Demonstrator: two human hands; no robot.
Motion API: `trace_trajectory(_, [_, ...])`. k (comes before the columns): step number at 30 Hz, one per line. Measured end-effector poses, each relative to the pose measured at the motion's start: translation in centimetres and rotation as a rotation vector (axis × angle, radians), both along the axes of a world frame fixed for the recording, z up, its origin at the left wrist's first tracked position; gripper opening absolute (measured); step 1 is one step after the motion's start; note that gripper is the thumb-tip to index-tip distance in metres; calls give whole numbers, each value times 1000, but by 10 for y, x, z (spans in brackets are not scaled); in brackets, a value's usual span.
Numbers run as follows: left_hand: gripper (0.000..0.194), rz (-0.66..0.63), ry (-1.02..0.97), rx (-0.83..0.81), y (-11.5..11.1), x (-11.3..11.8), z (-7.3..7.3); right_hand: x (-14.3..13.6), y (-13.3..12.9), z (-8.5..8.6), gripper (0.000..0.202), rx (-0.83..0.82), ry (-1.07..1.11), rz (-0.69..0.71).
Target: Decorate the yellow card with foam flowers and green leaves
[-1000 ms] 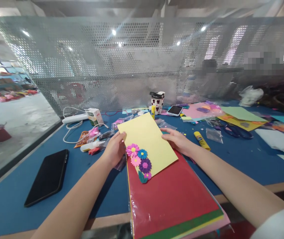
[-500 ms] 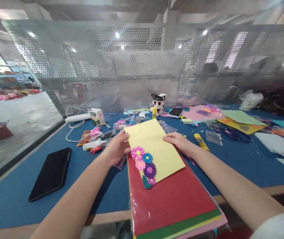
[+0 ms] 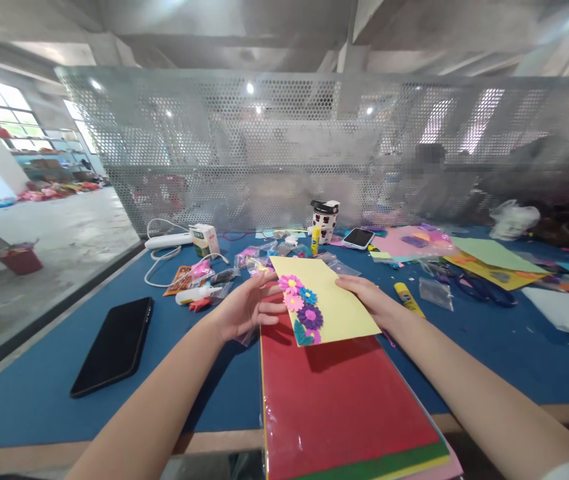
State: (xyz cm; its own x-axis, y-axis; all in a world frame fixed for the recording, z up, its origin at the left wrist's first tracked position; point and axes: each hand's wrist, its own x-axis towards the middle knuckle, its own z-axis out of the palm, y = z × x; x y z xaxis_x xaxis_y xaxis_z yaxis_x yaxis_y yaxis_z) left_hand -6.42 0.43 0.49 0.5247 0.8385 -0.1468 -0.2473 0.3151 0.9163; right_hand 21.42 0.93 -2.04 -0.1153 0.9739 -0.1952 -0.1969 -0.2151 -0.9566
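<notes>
A pale yellow card is held up at a tilt over a stack of coloured sheets, red on top, in a clear sleeve. Pink, blue and purple flowers with a green leaf run down the card's left side. My right hand pinches the card's right edge, its thumb on top. Beside the left edge is my left hand, fingers spread and apart; whether a fingertip touches the card is unclear.
A black tablet lies at left, near a white glue bottle. Behind the card stand a lidded cup and a glue stick. Another glue stick, scissors and a phone lie to the right.
My left hand has let go of the card's left edge and opened its fingers. The card now leans flatter, still in my right hand. The camera view has tipped up a little.
</notes>
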Motion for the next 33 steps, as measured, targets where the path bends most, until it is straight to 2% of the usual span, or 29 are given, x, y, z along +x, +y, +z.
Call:
trace_trajectory(5, [49, 126, 340, 325, 2, 2, -3, -2, 2, -3, 22, 87, -97, -28])
trace_trajectory(10, [42, 452, 558, 609, 10, 3, -10, 2, 12, -9, 33, 260, -245, -183])
trace_trajectory(12, [37, 521, 656, 765, 15, -1, -12, 5, 15, -12, 34, 321, -295, -226])
trace_trajectory(14, [31, 480, 740, 916, 18, -6, -12, 7, 17, -14, 33, 382, -341, -234])
trace_trajectory(17, [20, 277, 826, 1102, 19, -10, -12, 5, 15, -17, 26, 467, -396, -195])
trace_trajectory(20, [17, 91, 880, 1203, 15, -10, -12, 0, 8, -16, 21, 592, -509, -122])
trace_trajectory(23, [18, -37, 989, 1276, 12, -7, -12, -7, 0, -14, 24, 661, -663, -23])
trace_trajectory(28, [16, -98, 1121, 1346, 13, -4, -16, -13, -8, -14, 23, 601, -769, 192])
trace_trajectory(33, [14, -109, 1121, 1361, 15, -3, -18, -13, -7, -16, 22, 609, -811, 258])
